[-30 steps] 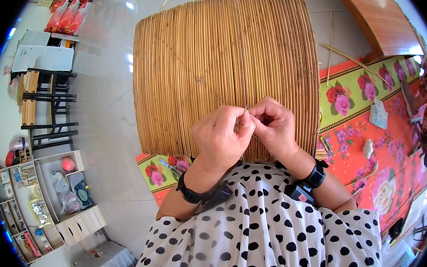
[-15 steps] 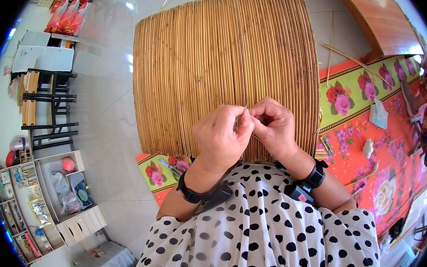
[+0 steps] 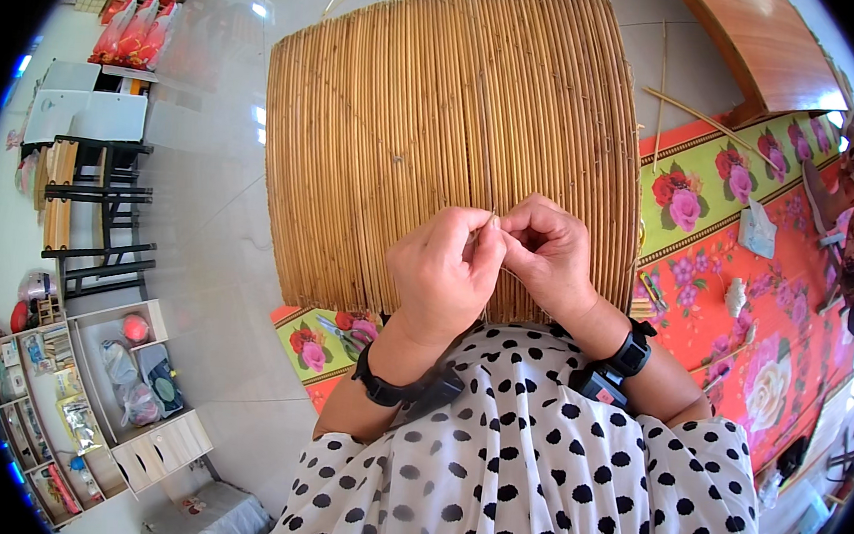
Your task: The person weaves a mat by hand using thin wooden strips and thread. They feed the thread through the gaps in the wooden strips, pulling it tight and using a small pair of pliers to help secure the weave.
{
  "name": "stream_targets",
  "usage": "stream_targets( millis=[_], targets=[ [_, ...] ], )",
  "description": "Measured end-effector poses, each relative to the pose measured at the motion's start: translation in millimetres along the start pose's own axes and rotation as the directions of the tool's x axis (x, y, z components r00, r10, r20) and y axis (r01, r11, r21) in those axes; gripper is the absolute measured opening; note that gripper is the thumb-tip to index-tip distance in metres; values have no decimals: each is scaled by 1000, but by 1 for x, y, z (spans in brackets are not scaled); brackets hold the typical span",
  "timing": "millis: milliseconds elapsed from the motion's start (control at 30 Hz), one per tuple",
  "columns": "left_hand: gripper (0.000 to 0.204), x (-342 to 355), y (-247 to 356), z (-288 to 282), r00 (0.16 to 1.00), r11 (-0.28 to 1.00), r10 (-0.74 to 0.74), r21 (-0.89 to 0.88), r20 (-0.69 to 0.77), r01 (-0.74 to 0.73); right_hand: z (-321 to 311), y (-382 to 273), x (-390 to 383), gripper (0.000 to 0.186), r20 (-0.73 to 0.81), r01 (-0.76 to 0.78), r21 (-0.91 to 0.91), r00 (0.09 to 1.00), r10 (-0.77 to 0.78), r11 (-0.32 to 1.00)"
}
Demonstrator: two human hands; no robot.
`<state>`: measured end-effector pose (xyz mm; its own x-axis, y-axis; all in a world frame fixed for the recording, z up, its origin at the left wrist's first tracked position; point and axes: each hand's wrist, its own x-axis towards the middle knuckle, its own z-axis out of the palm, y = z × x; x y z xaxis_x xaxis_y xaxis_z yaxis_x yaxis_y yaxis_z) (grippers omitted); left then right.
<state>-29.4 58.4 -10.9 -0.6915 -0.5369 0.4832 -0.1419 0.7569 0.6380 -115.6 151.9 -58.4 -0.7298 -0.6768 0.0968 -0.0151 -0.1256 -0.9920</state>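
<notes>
A: Where is the stalk mat [image 3: 440,97] lying?

B: It is lying directly in front of the person, with its near edge running just beside the polka-dot garment [image 3: 531,476]. Its stalks are running away from the wearer, side by side.

A: What is the left hand [image 3: 444,268] doing?

B: It is pressing thumb and index fingertip together above the near part of the mat. (Whatever it may be pinching is showing too small to identify.)

A: And the right hand [image 3: 553,257]?

B: It is likewise bringing thumb and index finger together, and its fingertips are meeting those of the left hand. A dark band [image 3: 384,392] is encircling the left wrist; a dark wrist device [image 3: 631,353] is sitting on the right.

A: Which items are lying to the right?

B: A red floral cloth [image 3: 698,334] is spreading beside the mat, carrying a pale packet [image 3: 757,229] and a small white object [image 3: 737,297]. A small yellow-marked tool [image 3: 654,291] is resting near the mat's right edge. Farther up, a loose stalk [image 3: 711,127] is crossing another near the wooden furniture [image 3: 775,48].

A: And to the left?

B: Pale tiled floor [image 3: 225,151] is extending toward a shelf unit [image 3: 167,450].
</notes>
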Motion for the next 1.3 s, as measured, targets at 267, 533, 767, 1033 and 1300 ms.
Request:
stream_targets(
  millis=[267, 533, 767, 1033, 1300],
  targets=[
    [7, 0, 1, -1, 992, 986, -121, -115, 33, 124, 0, 1, 0, 10, 7, 20, -19, 1000, -19, 1000],
    [7, -1, 0, -4, 971, 955, -217, -184, 95, 232, 1, 2, 0, 8, 46, 65, -57, 997, -62, 996],
    [6, -1, -13, -8, 910, 824, -338, -392, 240, 410, -1, -2, 2, 14, 37, 23, 94, 999, -26, 995],
    [10, -3, -24, -22, 659, 397, -389, -527, 644, 751, -6, -1, 1, 21, 117, 103, 76, 987, -111, 992],
    [9, -4, -22, -20, 592, 187, -334, -564, 733, 804, -9, -1, 2, 2, 147, 98, 1, 984, -97, 995]
  ],
)
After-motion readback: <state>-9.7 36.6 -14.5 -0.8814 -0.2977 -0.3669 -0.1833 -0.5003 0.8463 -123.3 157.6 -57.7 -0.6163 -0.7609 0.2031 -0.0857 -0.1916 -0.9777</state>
